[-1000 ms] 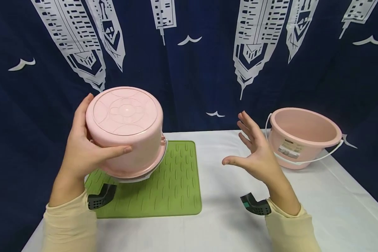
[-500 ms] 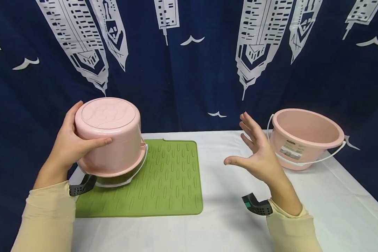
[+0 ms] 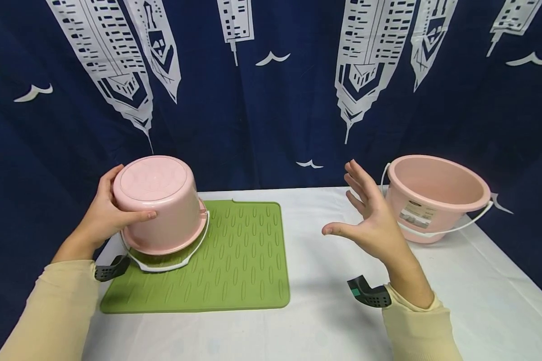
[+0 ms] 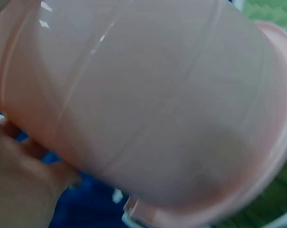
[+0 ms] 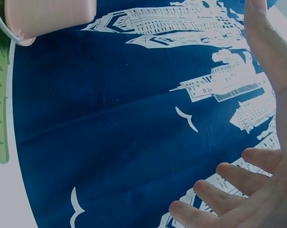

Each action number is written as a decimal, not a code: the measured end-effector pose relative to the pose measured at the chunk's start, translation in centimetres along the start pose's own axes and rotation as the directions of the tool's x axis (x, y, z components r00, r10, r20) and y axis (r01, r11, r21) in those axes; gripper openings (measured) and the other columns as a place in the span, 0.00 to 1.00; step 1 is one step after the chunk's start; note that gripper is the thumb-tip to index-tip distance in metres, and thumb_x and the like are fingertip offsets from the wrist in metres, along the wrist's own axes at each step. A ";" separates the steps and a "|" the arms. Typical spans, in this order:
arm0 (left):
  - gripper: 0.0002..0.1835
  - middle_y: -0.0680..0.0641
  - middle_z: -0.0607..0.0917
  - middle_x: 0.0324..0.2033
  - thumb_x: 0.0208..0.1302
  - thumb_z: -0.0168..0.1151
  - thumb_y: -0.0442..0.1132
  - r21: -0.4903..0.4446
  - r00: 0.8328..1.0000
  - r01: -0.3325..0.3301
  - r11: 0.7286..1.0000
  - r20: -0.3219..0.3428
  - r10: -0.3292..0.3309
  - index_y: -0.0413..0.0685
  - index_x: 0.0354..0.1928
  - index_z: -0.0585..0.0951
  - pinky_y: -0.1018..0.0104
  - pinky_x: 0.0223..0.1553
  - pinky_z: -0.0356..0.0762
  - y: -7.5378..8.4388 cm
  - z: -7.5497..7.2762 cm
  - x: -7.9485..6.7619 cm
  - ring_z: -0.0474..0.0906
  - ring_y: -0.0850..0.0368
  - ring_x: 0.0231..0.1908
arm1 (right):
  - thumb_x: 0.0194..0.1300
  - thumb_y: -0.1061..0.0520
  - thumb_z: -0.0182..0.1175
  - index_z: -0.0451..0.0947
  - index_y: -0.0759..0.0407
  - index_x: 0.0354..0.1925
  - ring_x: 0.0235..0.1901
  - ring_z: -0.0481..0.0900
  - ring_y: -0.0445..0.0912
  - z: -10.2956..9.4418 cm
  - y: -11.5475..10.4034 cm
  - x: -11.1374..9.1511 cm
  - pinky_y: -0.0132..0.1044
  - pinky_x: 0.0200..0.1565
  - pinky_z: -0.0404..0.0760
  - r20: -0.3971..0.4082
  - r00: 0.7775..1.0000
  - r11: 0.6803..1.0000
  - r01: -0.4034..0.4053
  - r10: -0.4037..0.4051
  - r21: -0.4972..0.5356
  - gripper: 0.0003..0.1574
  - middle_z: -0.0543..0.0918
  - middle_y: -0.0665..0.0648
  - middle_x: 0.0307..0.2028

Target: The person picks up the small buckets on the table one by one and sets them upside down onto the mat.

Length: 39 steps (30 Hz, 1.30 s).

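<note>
My left hand [image 3: 104, 215] grips an upside-down pink bucket [image 3: 162, 220] around its side near the base, thumb across the front. The bucket's rim faces down over the left part of a green ribbed mat [image 3: 244, 260]; whether it touches the mat I cannot tell. Its white handle [image 3: 162, 267] hangs forward, low over the mat. In the left wrist view the bucket's smooth wall [image 4: 157, 104] fills most of the picture. My right hand [image 3: 375, 220] is held in the air above the table, fingers spread and thumb out, holding nothing.
A second pink bucket [image 3: 415, 213], upright with a paper label and white handle, stands at the table's right rear, beyond my right hand. A white cloth [image 3: 316, 321] covers the table. Behind it hangs a dark blue curtain [image 3: 280, 115] with white building prints.
The left hand has moved the inverted bucket left and lowered it toward the mat; its handle has swung out in front. The right hand stays nearly still.
</note>
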<state>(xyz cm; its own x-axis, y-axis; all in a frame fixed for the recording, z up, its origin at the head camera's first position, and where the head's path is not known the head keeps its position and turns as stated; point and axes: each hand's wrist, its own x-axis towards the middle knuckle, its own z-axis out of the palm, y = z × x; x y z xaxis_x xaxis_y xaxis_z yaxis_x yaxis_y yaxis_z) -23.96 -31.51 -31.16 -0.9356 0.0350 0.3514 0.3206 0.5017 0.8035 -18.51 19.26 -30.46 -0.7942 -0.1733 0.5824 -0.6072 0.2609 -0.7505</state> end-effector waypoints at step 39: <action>0.64 0.46 0.54 0.77 0.46 0.76 0.19 -0.035 0.979 -0.190 0.981 0.069 0.192 0.55 0.80 0.50 0.76 0.69 0.49 3.2 0.2 0.5 0.49 0.53 0.76 | 0.47 0.69 0.80 0.49 0.51 0.80 0.74 0.57 0.51 -3.3 1.2 -0.2 0.47 0.68 0.65 -0.207 0.972 0.988 -0.135 0.116 -0.080 0.72 0.57 0.57 0.76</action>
<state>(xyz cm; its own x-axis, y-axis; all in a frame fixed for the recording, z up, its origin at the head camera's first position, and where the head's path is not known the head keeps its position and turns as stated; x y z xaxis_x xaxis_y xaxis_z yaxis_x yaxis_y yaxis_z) -23.38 -29.70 -28.48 -0.8645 0.1906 0.4651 0.4976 0.4550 0.7385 -19.01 22.72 -30.52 -0.8373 0.0583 0.5437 -0.4911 0.3570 -0.7946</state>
